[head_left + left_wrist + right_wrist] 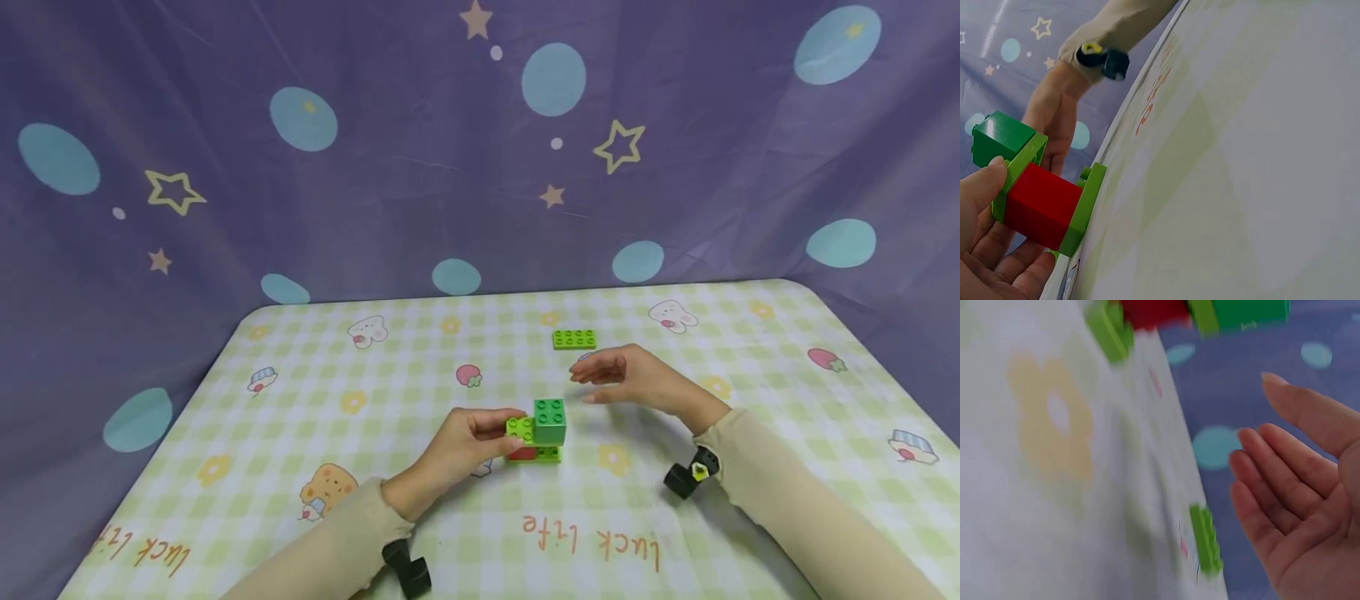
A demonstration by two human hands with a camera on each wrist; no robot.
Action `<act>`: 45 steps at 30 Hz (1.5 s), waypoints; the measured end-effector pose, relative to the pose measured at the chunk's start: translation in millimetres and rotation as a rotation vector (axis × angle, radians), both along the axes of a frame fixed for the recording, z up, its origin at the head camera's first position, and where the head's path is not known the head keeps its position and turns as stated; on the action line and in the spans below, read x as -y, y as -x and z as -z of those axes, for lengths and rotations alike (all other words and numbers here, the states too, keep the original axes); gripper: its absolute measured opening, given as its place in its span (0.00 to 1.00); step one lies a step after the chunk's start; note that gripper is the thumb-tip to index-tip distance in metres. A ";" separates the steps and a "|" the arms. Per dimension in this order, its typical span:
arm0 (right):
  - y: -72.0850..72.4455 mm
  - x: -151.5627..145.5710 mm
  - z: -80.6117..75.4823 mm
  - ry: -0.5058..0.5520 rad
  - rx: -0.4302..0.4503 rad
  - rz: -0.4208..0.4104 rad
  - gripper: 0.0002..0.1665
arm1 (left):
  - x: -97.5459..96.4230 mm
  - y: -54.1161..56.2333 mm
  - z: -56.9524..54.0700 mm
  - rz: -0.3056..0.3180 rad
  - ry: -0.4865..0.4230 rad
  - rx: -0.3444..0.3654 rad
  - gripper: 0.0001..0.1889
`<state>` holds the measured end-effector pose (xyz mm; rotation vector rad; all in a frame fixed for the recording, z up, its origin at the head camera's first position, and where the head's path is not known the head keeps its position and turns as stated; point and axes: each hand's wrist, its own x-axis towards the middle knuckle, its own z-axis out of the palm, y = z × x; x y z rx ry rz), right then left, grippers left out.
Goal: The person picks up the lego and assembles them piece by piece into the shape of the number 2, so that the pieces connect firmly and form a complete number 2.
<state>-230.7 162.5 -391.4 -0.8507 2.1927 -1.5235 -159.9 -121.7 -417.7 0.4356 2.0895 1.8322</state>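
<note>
One purple backdrop [390, 233], printed with stars and pale blue ovals, hangs behind your counter [420, 533], which bears a green-and-white checked pattern with flowers, strawberries and lettering. Two beige sleeves [810, 500] extend over the counter, one on each of your arms. Your left hand [457, 450] grips the brick stack [536, 433] at its left end: thumb on the near side, fingers on the far side, the gap narrow and filled by the bricks. Your right hand [637, 383] is to the right of the stack and apart from it; its fingers are loosely bent, the thumb stands wide of them, and they hold nothing. The stack stands upright on the counter. A loose lime plate [574, 339] lies beyond it, near your right fingertips. Within the stack, you have a lower lime plate [1085, 209], a red brick [1044, 206] on its left part, an upper lime plate [1019, 169], and a dark green brick [1004, 137] on top at the right end.
</note>
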 end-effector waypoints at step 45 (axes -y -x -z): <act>75.4 3.6 32.7 -0.285 -0.037 0.412 0.26 | -0.2 1.1 1.0 -0.003 -0.022 0.022 0.20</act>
